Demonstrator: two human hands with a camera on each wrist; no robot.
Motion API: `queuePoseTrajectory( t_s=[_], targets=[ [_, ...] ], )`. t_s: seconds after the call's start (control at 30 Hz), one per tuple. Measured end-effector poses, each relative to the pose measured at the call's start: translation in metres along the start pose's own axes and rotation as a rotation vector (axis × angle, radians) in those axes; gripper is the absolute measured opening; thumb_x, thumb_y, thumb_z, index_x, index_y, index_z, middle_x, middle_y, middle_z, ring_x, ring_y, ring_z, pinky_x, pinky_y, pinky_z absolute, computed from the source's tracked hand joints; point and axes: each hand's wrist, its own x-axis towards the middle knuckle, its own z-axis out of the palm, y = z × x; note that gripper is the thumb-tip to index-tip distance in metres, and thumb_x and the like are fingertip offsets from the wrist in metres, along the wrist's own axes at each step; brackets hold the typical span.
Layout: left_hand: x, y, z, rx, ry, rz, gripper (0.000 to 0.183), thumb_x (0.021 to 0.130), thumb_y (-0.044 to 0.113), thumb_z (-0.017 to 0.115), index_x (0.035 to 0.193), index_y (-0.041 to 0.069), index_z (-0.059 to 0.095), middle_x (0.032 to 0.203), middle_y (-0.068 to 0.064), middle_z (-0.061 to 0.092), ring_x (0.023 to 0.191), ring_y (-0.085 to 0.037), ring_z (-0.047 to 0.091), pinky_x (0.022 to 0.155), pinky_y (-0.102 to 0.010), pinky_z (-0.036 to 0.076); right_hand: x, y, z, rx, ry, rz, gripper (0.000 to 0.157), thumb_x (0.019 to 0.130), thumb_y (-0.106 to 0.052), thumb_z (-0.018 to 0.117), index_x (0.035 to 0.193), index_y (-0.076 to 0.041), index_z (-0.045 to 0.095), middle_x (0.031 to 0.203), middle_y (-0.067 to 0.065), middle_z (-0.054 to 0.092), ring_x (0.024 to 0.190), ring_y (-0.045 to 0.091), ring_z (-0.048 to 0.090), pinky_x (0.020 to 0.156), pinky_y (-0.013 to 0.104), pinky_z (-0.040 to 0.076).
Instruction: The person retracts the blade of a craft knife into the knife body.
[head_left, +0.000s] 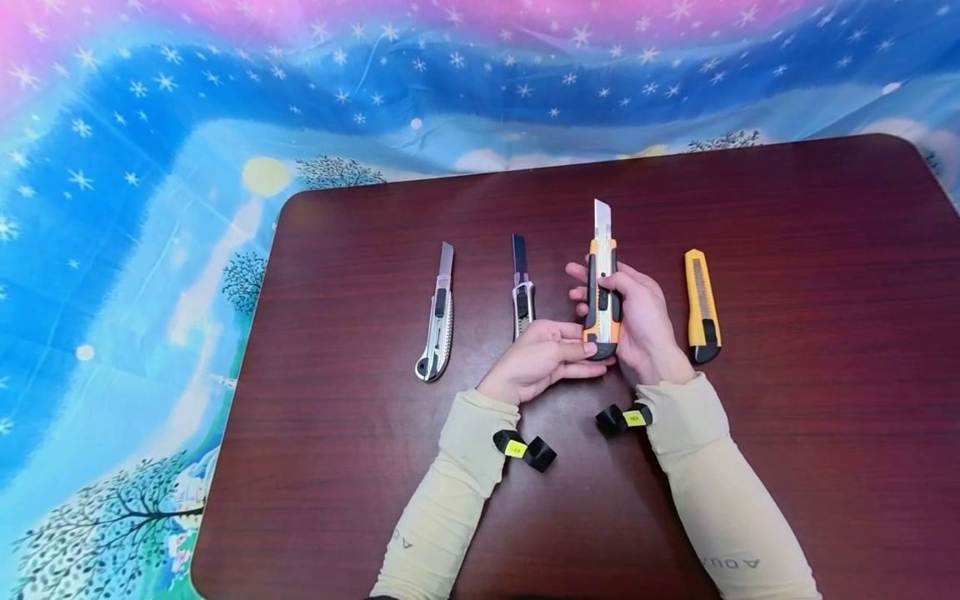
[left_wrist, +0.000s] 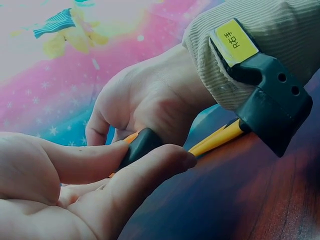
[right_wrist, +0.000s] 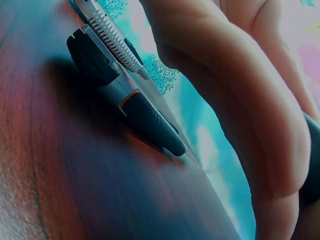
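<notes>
An orange-and-black utility knife [head_left: 593, 296] is held up over the table, its broad blade extended and pointing toward the far side. My right hand [head_left: 647, 321] grips its handle from the right, with the thumb lying over the slider area. My left hand [head_left: 536, 362] pinches the black butt end between thumb and fingers. In the left wrist view the same black butt end [left_wrist: 142, 146] sits between the left thumb and a finger, with the right hand [left_wrist: 150, 95] behind it. Large out-of-focus fingers [right_wrist: 240, 90] fill much of the right wrist view.
Left of the hands lie a silver cutter [head_left: 433, 333] and a dark-bladed cutter [head_left: 522, 292], both with blades out; the left hand partly covers the second. A yellow cutter [head_left: 703, 304] lies to the right. A patterned cloth [head_left: 450, 92] hangs beyond the brown table [head_left: 337, 467].
</notes>
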Motion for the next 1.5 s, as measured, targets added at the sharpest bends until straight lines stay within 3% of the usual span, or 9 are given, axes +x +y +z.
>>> queuePoseTrajectory(
  t_s=[0.8, 1.5],
  targets=[
    [-0.0015, 0.0002, -0.0002, -0.031, 0.007, 0.003, 0.037, 0.096, -0.011, 0.041, 0.132, -0.019, 0.045, 0.136, -0.037, 0.046, 0.124, -0.049, 0.046, 0.102, -0.047, 0.047, 0.0008, 0.0022, -0.001, 0.044, -0.062, -0.028, 0.046, 0.093, 0.008, 0.025, 0.136, 0.001, 0.039, 0.117, 0.009, 0.068, 0.085, 0.019, 0.065, 0.07, 0.026, 0.057],
    [-0.0029, 0.0019, 0.0003, -0.017, 0.005, 0.023, 0.038, 0.097, -0.009, 0.041, 0.134, -0.017, 0.044, 0.136, -0.036, 0.047, 0.122, -0.05, 0.048, 0.101, -0.047, 0.047, -0.0007, 0.0027, 0.0005, 0.063, -0.105, -0.058, 0.059, 0.089, 0.013, 0.021, 0.146, 0.001, 0.029, 0.122, 0.01, 0.064, 0.089, 0.019, 0.063, 0.07, 0.026, 0.055]
  ],
)
